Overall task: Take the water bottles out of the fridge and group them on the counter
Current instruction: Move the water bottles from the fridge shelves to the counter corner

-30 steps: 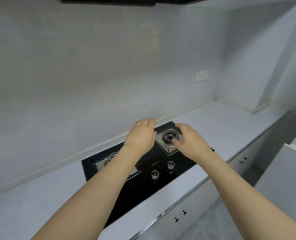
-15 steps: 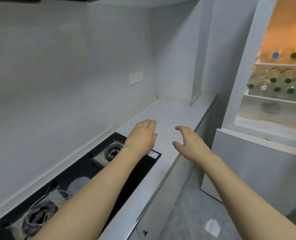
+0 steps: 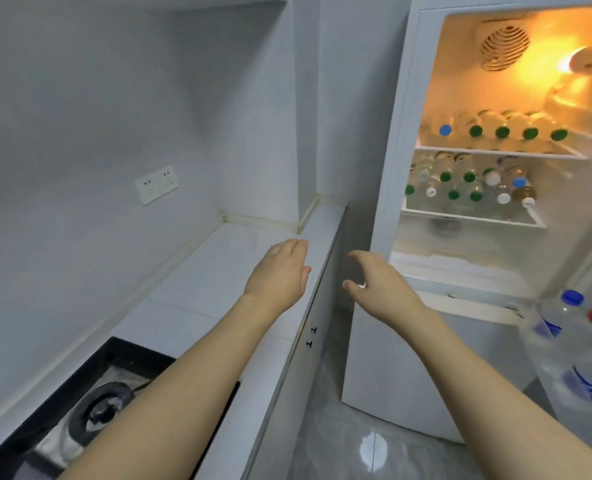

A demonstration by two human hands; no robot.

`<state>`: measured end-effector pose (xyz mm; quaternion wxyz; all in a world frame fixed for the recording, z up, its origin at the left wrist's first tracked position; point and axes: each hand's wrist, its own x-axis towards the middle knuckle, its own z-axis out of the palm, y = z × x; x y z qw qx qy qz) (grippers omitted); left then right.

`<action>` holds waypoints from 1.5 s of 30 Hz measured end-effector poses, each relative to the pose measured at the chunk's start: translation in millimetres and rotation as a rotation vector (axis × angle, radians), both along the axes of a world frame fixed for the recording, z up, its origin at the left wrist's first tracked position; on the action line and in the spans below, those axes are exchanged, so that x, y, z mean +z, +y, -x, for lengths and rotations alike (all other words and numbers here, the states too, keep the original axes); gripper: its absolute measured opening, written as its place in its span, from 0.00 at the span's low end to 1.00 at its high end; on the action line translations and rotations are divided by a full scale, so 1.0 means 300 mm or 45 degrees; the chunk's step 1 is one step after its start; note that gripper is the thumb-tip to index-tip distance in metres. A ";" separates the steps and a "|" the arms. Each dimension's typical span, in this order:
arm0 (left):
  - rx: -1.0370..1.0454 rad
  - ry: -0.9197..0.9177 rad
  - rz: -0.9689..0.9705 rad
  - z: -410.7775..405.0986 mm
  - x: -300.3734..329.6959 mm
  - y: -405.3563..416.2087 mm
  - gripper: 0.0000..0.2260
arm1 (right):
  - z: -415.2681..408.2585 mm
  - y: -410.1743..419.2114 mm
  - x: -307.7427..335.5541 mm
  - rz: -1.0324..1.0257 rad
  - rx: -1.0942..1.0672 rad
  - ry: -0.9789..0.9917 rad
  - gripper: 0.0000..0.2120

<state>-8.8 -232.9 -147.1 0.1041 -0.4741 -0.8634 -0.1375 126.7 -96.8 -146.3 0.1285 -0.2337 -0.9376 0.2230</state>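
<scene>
The white fridge [image 3: 388,174] stands open at the right, lit orange inside. Several water bottles lie on their sides on its upper shelf [image 3: 502,131], caps green and blue facing me. More bottles [image 3: 467,187] are stacked on the shelf below. The white counter [image 3: 239,258] runs along the left wall. My left hand [image 3: 280,271] hovers open over the counter's right edge. Beside it, my right hand [image 3: 377,282] is stretched out open in front of the fridge's lower edge. Both hands hold nothing.
A black gas hob [image 3: 90,410] is set into the counter at the lower left. Large water jugs [image 3: 585,351] with blue and red caps stand at the lower right. A wall socket [image 3: 156,184] sits above the counter. Grey tiled floor [image 3: 357,445] lies between counter and fridge.
My view has swung right from the hob to the open fridge, which now fills the right side. Both hands stay outstretched and empty, in much the same pose.
</scene>
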 end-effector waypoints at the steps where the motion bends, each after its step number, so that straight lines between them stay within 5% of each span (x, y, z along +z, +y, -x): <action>1: -0.038 0.008 -0.007 0.000 0.005 0.057 0.20 | -0.008 0.052 0.002 -0.005 -0.035 0.008 0.26; 21: -0.325 0.206 -0.125 -0.033 0.215 0.987 0.20 | -0.045 0.946 0.160 0.010 -0.405 0.363 0.25; 32: -0.322 0.269 -0.131 0.128 0.294 1.492 0.09 | 0.117 1.317 0.224 0.008 -0.605 0.498 0.19; 39: -0.261 -0.009 -0.185 0.241 0.309 1.826 0.15 | 0.240 1.571 0.305 -0.104 -0.687 0.475 0.20; 45: -0.128 -0.334 -0.293 0.292 0.298 2.001 0.10 | 0.338 1.744 0.314 -0.133 -0.766 0.373 0.20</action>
